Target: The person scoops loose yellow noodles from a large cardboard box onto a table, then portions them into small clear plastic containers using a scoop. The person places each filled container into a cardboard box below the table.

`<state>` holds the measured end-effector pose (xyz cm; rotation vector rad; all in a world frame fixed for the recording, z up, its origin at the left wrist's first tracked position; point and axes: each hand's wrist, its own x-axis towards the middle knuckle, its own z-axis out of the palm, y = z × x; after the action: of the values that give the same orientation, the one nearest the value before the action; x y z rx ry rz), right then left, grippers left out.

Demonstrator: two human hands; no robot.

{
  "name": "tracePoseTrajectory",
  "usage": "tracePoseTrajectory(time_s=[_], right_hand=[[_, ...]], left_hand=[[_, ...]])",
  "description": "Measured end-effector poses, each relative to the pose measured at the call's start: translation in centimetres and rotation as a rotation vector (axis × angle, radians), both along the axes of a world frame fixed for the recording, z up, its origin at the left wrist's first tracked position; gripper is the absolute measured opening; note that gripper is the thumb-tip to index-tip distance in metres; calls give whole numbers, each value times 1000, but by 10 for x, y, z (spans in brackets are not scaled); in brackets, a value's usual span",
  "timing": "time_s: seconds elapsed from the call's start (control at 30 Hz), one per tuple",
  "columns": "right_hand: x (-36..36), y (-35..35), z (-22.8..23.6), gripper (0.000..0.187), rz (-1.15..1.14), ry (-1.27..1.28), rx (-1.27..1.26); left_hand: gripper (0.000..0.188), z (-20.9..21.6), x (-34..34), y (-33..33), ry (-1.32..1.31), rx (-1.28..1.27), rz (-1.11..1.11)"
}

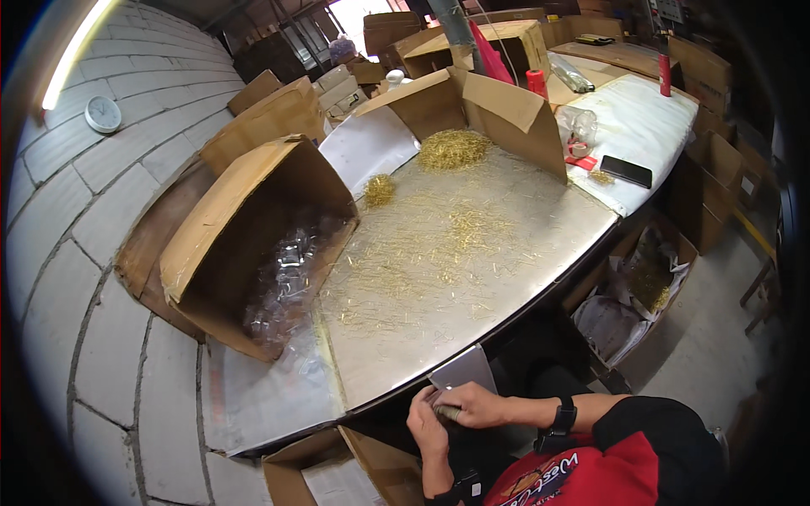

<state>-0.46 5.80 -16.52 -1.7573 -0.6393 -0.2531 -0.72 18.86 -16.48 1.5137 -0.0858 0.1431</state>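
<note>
My left hand (428,428) and my right hand (477,406) meet low in front of me, just off the near edge of the metal-topped table (380,367). Both are closed around a small, dull brownish bundle (448,411), mostly covered by the fingers; its kind cannot be made out. Right beyond my fingers, a pale grey flat plate (466,371) sticks up at the table edge. Thin gold-coloured wire-like pieces (460,236) lie scattered over the tabletop. Farther back they form a large heap (454,150) and a smaller one (380,191).
On the left, a tipped cardboard box (228,228) spills clear plastic cases (291,261). Cardboard flaps (515,118) wall the back. A phone (627,172) and red tube (665,76) rest on white cloth. Open boxes stand below, at right (675,278) and near left (384,464).
</note>
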Motion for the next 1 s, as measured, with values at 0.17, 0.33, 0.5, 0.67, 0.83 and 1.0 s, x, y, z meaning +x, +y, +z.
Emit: tracePoseTrajectory(time_s=[0.17, 0.33, 0.5, 0.67, 0.83, 1.0], right_hand=[[-13, -11, 45, 11, -121, -96, 21], [72, 14, 34, 14, -341, -307, -370], [168, 73, 10, 12, -300, -461, -518], [111, 47, 14, 29, -328, -357, -320], [53, -120, 17, 34, -781, -156, -363], [50, -308, -4, 53, -1274, -44, -723]], left_hand=[[23, -26, -23, 69, 333, -329, 367], [21, -78, -72, 77, 440, -33, 287], [33, -119, -103, 71, 579, -36, 33], [47, -110, -117, 92, 611, -36, 47], [27, -122, -132, 83, 499, -127, 133], [20, -130, -114, 83, 492, -12, 301]])
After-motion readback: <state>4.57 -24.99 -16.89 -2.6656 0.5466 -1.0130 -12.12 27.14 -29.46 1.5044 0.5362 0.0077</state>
